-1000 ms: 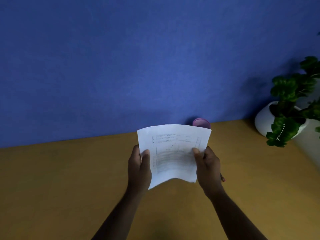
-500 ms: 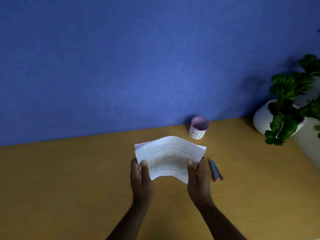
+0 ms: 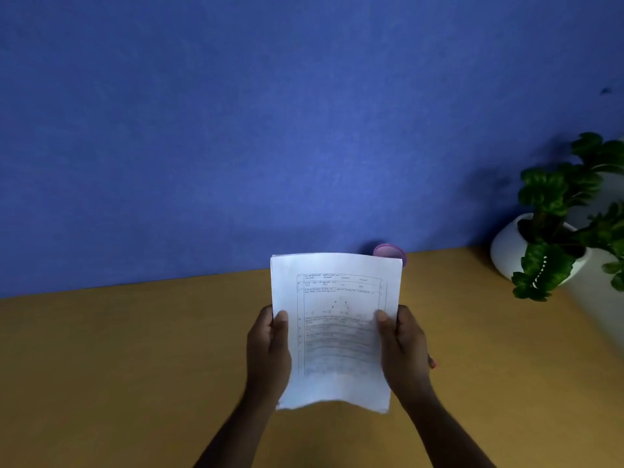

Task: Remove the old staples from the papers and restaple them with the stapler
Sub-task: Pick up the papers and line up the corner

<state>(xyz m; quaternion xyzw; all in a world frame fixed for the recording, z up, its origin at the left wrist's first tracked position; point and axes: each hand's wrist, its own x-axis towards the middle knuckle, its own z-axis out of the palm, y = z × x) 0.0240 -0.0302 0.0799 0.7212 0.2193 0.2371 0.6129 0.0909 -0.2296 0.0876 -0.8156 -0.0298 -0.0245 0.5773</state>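
A blue wall (image 3: 236,130) backs the brown bench (image 3: 118,366). At the far right stands a plant (image 3: 567,211) in a white pot (image 3: 506,251), well apart from the work. The papers (image 3: 334,329) are held upright above the bench, facing the camera, probably so the sheets can be squared or the staple found; no staple shows. The left hand (image 3: 268,349) grips their left edge and the right hand (image 3: 403,346) their right, thumbs in front. A pink cup (image 3: 391,253) peeks out behind the top corner.
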